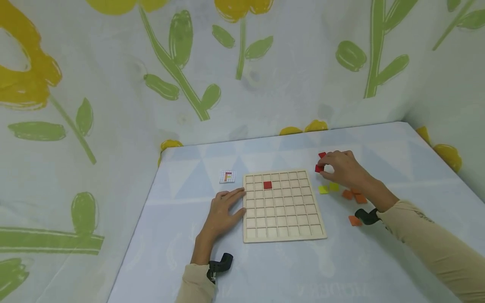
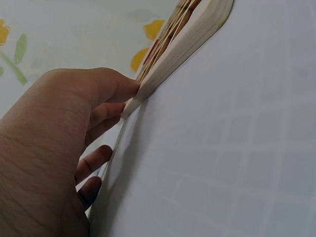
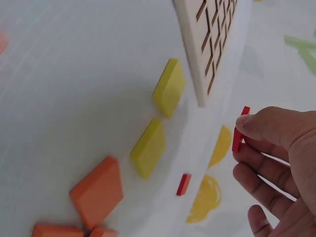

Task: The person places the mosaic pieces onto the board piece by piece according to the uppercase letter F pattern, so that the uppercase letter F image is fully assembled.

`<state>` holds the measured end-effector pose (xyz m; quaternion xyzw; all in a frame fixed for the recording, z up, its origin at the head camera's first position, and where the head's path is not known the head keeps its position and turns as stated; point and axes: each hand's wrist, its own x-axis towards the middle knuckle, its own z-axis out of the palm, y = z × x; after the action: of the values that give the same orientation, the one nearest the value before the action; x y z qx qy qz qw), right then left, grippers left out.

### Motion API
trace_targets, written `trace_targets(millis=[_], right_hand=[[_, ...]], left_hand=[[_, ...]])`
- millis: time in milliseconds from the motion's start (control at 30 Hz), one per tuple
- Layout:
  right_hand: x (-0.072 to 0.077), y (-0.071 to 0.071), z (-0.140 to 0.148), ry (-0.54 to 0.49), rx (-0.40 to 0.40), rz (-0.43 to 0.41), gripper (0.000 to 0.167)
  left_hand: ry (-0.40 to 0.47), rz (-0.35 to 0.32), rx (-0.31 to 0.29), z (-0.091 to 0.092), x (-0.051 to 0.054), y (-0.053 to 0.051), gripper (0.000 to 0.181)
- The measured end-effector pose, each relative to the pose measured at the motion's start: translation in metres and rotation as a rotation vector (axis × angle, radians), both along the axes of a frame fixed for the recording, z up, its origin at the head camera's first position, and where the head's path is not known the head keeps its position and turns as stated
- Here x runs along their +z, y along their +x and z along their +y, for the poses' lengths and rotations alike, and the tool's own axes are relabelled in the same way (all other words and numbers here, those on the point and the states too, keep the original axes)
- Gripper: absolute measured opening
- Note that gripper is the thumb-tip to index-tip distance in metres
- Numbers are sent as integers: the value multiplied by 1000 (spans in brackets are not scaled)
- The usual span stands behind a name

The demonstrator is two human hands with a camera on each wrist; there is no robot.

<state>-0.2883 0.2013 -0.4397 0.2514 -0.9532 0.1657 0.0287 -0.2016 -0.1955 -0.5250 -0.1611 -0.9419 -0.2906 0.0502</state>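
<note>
A wooden grid board (image 1: 285,207) lies on the table, with one red square tile (image 1: 267,185) in a cell of its upper part. My left hand (image 1: 223,212) touches the board's left edge with thumb and fingertips; the left wrist view shows the thumb against the board's side (image 2: 173,59). Right of the board, my right hand (image 1: 346,168) pinches a red tile (image 3: 241,129) between thumb and fingers, held above the table. Another red tile (image 1: 322,155) lies on the table just beyond that hand.
Two yellow tiles (image 1: 323,190) lie beside the board's right edge. Several orange tiles (image 1: 361,198) are grouped farther right, with another orange tile (image 1: 355,221) nearer the right sleeve. A small pattern card (image 1: 227,176) sits left of the board's top. Flowered cloth (image 1: 265,105) walls the table's back.
</note>
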Motion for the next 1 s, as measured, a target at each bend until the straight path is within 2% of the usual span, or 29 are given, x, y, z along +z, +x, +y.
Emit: trace_targets(millis=[233,367,467,700,1000], right_hand=[[-5,7,-18,-52,133,72,19],[-4,10,-28,-44,135,83,20],[-2,9,-35,-37,133,90,21],[-3,7,-55,-72,225,156,22],[-6,5,-74,-47,256,130,20]], left_hand=[[-19,15,13,-1,-8,4,53],[-3,29,2,-1,-4,4,53],[-7,42,-10,-1,-1,0,53],[-16,36,-11,-1,1,0,51],[-11,34,-13,0,1,3,52]])
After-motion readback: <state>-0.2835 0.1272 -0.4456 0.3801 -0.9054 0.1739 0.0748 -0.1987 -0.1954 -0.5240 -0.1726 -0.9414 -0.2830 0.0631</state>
